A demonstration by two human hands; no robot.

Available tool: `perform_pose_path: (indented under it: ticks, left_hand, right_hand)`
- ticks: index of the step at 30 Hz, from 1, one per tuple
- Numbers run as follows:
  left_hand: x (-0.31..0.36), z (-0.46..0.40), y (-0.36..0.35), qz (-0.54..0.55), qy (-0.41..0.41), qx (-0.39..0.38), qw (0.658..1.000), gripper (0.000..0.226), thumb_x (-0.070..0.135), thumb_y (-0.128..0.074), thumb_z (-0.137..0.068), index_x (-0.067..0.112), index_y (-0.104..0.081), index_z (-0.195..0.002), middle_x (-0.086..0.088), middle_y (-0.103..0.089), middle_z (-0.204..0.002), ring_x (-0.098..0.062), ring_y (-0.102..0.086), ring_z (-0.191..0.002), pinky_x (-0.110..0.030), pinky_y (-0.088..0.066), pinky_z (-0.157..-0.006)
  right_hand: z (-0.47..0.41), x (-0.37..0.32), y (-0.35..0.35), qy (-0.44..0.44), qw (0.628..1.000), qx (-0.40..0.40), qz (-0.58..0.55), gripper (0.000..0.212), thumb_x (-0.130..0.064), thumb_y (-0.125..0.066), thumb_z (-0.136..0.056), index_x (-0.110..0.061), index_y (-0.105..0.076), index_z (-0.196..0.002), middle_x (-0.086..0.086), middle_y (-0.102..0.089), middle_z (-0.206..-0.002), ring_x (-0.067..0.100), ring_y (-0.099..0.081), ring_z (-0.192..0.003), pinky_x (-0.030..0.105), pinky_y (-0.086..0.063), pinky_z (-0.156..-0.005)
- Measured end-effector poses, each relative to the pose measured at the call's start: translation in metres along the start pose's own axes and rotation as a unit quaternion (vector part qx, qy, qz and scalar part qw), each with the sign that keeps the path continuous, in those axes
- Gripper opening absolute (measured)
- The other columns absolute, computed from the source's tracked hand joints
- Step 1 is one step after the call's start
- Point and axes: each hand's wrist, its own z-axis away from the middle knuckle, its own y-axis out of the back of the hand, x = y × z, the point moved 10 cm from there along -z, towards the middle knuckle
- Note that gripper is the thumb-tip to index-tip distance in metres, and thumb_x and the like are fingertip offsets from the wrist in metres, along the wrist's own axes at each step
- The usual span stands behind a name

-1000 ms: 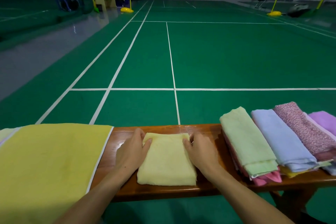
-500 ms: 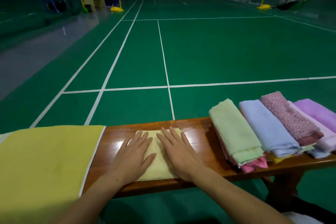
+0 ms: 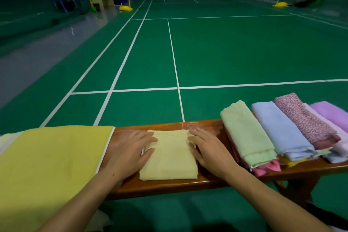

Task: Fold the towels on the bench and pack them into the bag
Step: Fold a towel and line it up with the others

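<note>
Both hands flat, fingers straight, gripping nothing: left hand [image 3: 131, 151] presses the left edge of the folded pale yellow towel [image 3: 169, 156], right hand [image 3: 209, 149] its right edge, towel between them at mid-bench [image 3: 169, 184]. Left of the towel, a large yellow cloth [image 3: 49, 165] drapes the bench; right of it, a row of folded towels [image 3: 282, 130], green, blue, pink, purple. Beyond the towel, green court floor [image 3: 226, 52], white lines.

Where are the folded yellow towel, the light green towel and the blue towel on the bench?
folded yellow towel [image 3: 169, 156], head view, centre of its top face, between the hands.
light green towel [image 3: 246, 133], head view, middle of its top.
blue towel [image 3: 278, 128], head view, middle of its top.
</note>
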Motion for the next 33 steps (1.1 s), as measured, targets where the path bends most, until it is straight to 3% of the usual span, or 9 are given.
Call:
perform_pose_path:
  ticks: [3, 6, 10, 15, 20, 25, 30, 33]
  left_hand:
    - [0.002, 0.011, 0.009, 0.067, -0.008, -0.009, 0.998, 0.034, 0.065, -0.057, -0.096, 0.045, -0.07, -0.12, 0.031, -0.066, -0.126, 0.005, -0.054, -0.124, -0.035, -0.05, -0.105]
    - [0.002, 0.025, -0.001, 0.047, -0.01, -0.077, 0.996, 0.045, 0.081, -0.055, -0.088, 0.05, -0.063, -0.12, 0.034, -0.061, -0.132, 0.007, -0.053, -0.126, -0.032, -0.048, -0.108]
    - [0.003, 0.035, -0.008, 0.026, -0.002, -0.124, 0.992, 0.048, 0.081, -0.062, -0.083, 0.05, -0.053, -0.118, 0.032, -0.052, -0.148, -0.002, -0.05, -0.132, -0.032, -0.046, -0.107]
    - [0.008, 0.033, -0.006, -0.018, -0.023, -0.139, 0.99, 0.066, 0.08, -0.065, -0.076, 0.047, -0.047, -0.13, 0.025, -0.05, -0.151, -0.006, -0.045, -0.137, -0.03, -0.039, -0.114]
    - [0.016, 0.027, -0.007, -0.056, -0.043, -0.135, 0.988, 0.066, 0.071, -0.06, -0.077, 0.043, -0.046, -0.135, 0.019, -0.053, -0.146, -0.008, -0.047, -0.135, -0.03, -0.037, -0.116]
    - [0.022, 0.019, -0.008, -0.099, -0.034, -0.1, 0.989, 0.048, 0.045, -0.049, -0.094, 0.036, -0.046, -0.141, 0.012, -0.056, -0.147, -0.009, -0.049, -0.137, -0.03, -0.034, -0.12]
    - [0.013, 0.013, -0.001, -0.04, -0.006, -0.057, 0.998, 0.034, 0.052, -0.044, -0.097, 0.04, -0.055, -0.127, 0.02, -0.065, -0.127, -0.001, -0.057, -0.113, -0.027, -0.049, -0.101]
    - [-0.001, 0.014, 0.002, 0.056, 0.039, -0.039, 0.997, 0.024, 0.055, -0.048, -0.096, 0.044, -0.057, -0.115, 0.025, -0.066, -0.11, -0.001, -0.059, -0.099, -0.034, -0.055, -0.083]
  right_hand:
    - [0.01, -0.015, 0.006, 0.011, 0.994, -0.01, -0.111, 0.027, -0.037, -0.059, -0.105, -0.028, -0.066, -0.13, -0.012, -0.056, -0.151, 0.007, -0.045, -0.141, 0.035, -0.039, -0.12]
    - [0.022, -0.036, -0.001, 0.046, 0.987, -0.059, -0.14, 0.023, -0.046, -0.058, -0.104, -0.038, -0.06, -0.126, -0.021, -0.05, -0.153, 0.001, -0.039, -0.141, 0.031, -0.036, -0.119]
    - [0.031, -0.042, -0.015, 0.054, 0.986, -0.112, -0.11, 0.039, -0.056, -0.061, -0.1, -0.039, -0.05, -0.133, -0.02, -0.041, -0.16, 0.003, -0.034, -0.146, 0.035, -0.035, -0.121]
    - [0.03, -0.037, -0.022, 0.086, 0.988, -0.125, -0.02, 0.056, -0.07, -0.053, -0.096, -0.035, -0.044, -0.139, -0.012, -0.036, -0.165, 0.011, -0.031, -0.151, 0.042, -0.037, -0.122]
    - [0.026, -0.043, -0.016, 0.113, 0.987, -0.112, 0.036, 0.052, -0.053, -0.053, -0.098, -0.029, -0.042, -0.143, -0.002, -0.037, -0.166, 0.018, -0.035, -0.153, 0.036, -0.032, -0.126]
    - [0.022, -0.041, -0.024, 0.129, 0.985, -0.096, 0.056, 0.052, -0.035, -0.061, -0.097, -0.026, -0.043, -0.145, 0.0, -0.043, -0.163, 0.019, -0.039, -0.151, 0.034, -0.03, -0.125]
    - [0.018, -0.029, -0.011, 0.062, 0.997, -0.046, -0.013, 0.041, -0.037, -0.051, -0.102, -0.028, -0.052, -0.142, -0.007, -0.055, -0.15, 0.012, -0.049, -0.138, 0.032, -0.042, -0.117]
    - [0.017, -0.018, -0.002, -0.014, 0.992, -0.031, -0.122, 0.034, -0.047, -0.05, -0.101, -0.033, -0.056, -0.131, -0.014, -0.065, -0.122, 0.005, -0.058, -0.106, 0.029, -0.05, -0.089]
